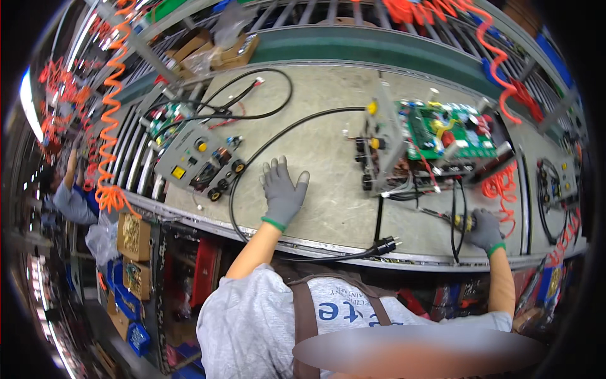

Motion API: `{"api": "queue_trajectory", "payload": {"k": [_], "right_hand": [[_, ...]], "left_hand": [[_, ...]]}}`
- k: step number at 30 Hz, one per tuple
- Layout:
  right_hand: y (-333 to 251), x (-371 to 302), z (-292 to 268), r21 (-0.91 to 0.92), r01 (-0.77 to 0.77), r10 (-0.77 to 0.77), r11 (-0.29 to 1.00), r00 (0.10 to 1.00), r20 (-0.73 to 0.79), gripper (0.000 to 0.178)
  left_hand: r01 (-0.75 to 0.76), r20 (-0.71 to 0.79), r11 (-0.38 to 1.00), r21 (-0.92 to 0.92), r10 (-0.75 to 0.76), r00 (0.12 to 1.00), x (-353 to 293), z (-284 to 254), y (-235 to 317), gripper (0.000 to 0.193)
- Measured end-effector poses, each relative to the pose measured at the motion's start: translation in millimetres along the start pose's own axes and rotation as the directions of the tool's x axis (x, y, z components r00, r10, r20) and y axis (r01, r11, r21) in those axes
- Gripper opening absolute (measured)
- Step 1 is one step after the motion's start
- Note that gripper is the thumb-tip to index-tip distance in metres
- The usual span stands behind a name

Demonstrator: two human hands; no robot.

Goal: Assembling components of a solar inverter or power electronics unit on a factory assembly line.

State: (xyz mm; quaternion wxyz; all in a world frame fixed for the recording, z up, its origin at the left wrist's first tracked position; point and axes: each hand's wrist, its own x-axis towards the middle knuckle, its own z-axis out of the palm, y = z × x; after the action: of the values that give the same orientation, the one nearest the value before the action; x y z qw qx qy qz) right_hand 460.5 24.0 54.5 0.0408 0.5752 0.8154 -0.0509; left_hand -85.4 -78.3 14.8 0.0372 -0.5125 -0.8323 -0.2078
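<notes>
My left hand (282, 192), in a grey glove with a green cuff, is flat on the worktop with fingers spread and nothing in it. My right hand (486, 231) is closed around the yellow-and-dark body of a power screwdriver (463, 222), whose thin shaft points left. Just beyond that tool stands an open device with a grey front panel (390, 148) and a green circuit board (451, 129) on top. Left of my left hand lies another unit with a grey panel (189, 151), yellow knob and round black connectors.
A black power cable (271, 142) arcs across the metal worktop (331, 145); its plug (386, 245) lies by the front edge. Orange coiled hoses (110, 101) hang at left and right. A roller conveyor (303, 12) runs behind. Another person (72, 199) is at far left.
</notes>
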Motion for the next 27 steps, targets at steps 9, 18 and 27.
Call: {"api": "queue_trajectory", "payload": {"k": [9,18,27], "right_hand": [[19.1,-11.7,3.7,0.016,-0.023,0.023,1.000,1.000,-0.011,0.038],[21.4,3.0,1.3,-0.093,-0.073,0.083,0.993,0.990,0.114,0.041],[22.9,1.9,-3.6,-0.071,-0.112,0.119,0.991,0.988,0.102,0.039]], "left_hand": [[0.019,0.126,0.995,0.102,-0.032,0.991,3.6,16.9,-0.1,0.080],[0.003,0.066,0.989,0.148,-0.013,0.998,23.5,25.1,-68.1,0.080],[-0.296,-0.012,0.953,0.067,0.297,0.955,25.6,4.2,-105.8,0.046]]}}
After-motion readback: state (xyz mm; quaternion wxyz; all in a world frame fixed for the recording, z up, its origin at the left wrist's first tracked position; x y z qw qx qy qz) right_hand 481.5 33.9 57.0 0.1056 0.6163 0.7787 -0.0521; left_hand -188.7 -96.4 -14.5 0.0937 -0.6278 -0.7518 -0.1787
